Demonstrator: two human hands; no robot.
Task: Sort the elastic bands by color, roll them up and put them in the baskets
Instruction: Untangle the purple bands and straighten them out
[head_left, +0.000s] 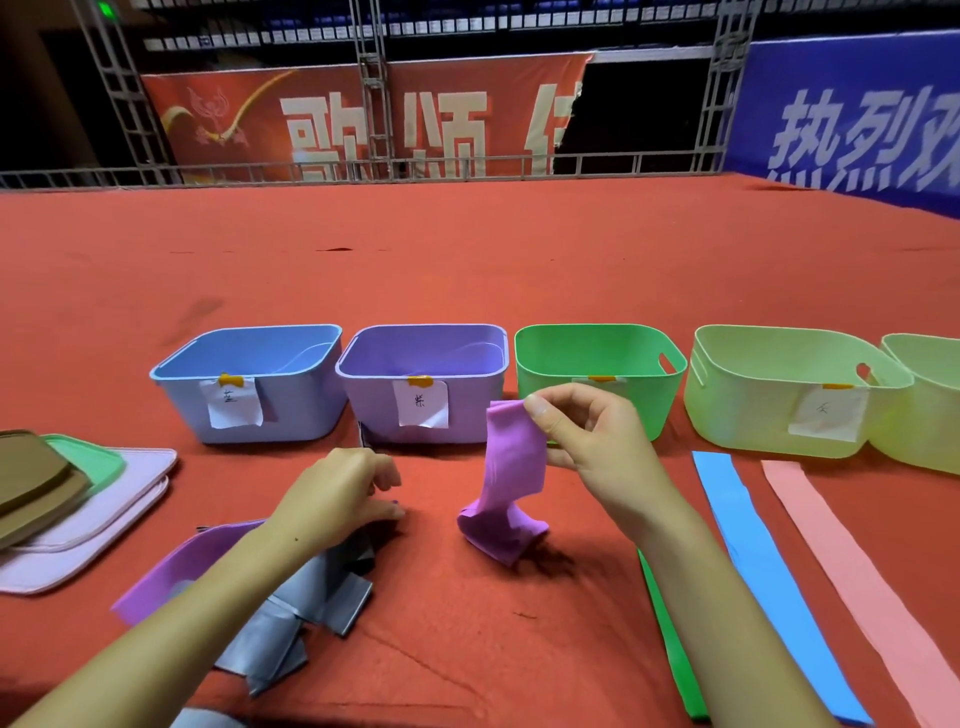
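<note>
Purple, the elastic band (511, 483) hangs from the right hand (592, 447), pinched at its top end between thumb and curled fingers, its lower end crumpled on the red cloth (467, 260) in front of the purple basket (423, 384). The left hand (337, 499) hovers low with fingers loosely curled, gripping nothing, above a grey band (306, 608) and another purple band (176, 571). The blue basket (249, 384), green basket (597, 374) and pale green basket (789, 389) stand in a row. Green (670, 649), blue (763, 571) and pink (852, 566) strips lie flat to the right; lids (78, 509) are stacked at the left.
</note>
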